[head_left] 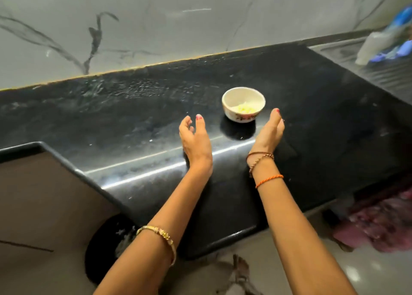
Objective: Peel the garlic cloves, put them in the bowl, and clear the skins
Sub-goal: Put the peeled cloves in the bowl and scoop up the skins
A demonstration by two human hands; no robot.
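Note:
A small white bowl (243, 104) with a floral band stands on the black counter (133, 120). Pale peeled garlic cloves (245, 109) lie in its bottom. My left hand (194, 138) hovers just left of the bowl, fingers relaxed and slightly curved, holding nothing. My right hand (270, 132) is held edge-on just right of the bowl, fingers straight and pointing away, holding nothing. Neither hand touches the bowl. A few tiny white specks lie on the counter.
A marble-patterned wall (156, 27) backs the counter. At the far right a steel draining board (379, 71) holds a white and blue object (383, 45). A black bin (104, 245) stands on the floor below the counter's front edge. Purple cloth (383, 223) lies at the lower right.

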